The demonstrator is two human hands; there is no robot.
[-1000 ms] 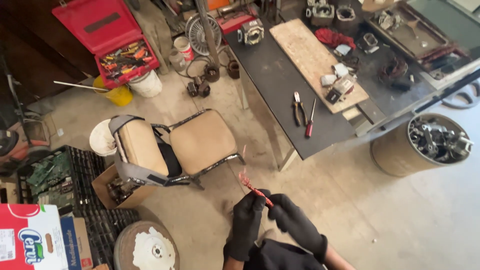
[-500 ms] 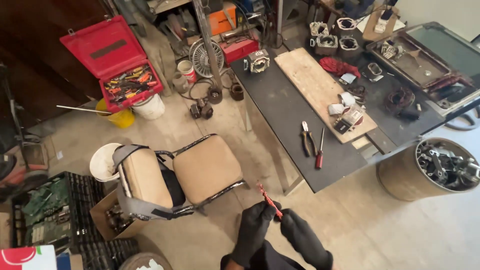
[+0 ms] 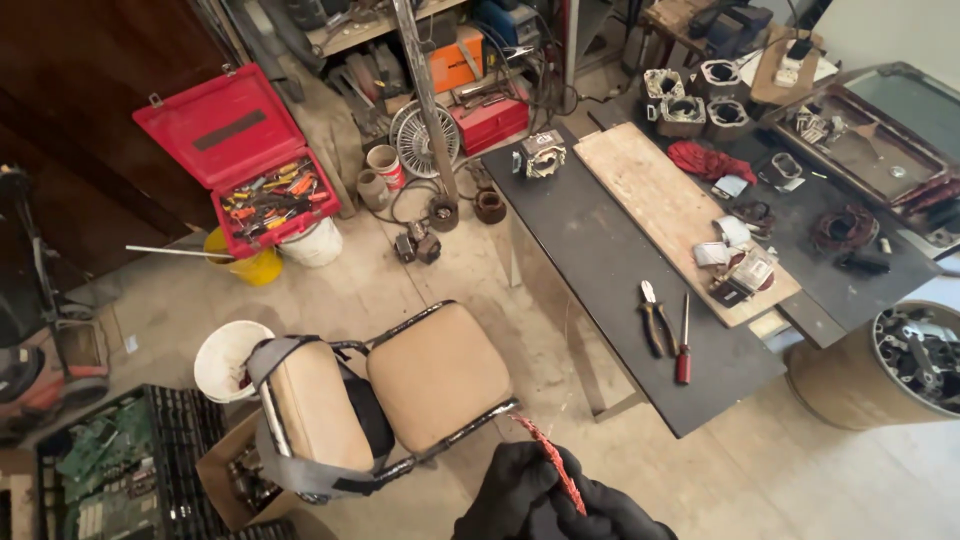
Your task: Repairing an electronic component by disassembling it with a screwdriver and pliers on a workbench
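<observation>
Since the earlier frame, both my gloved hands have sunk to the bottom edge of the view and the chair (image 3: 400, 400) now sits nearer the centre. Left hand (image 3: 510, 495) and right hand (image 3: 610, 515), in black gloves, are bunched together around a thin red tool (image 3: 545, 460) whose tip slants up toward the chair's front rail. Fingers (image 3: 530, 480) of the left hand are curled and pressed about the shaft; the right hand's are mostly cut off, so I cannot tell how they stand. Pliers (image 3: 655, 318) and a red-handled screwdriver (image 3: 684, 338) lie on the dark tabletop (image 3: 600, 250), well apart from my hands. Risk, as I judge it: thick gloves blunt feel, so the slim tool could slide out and drop to the floor (image 3: 700, 470).
</observation>
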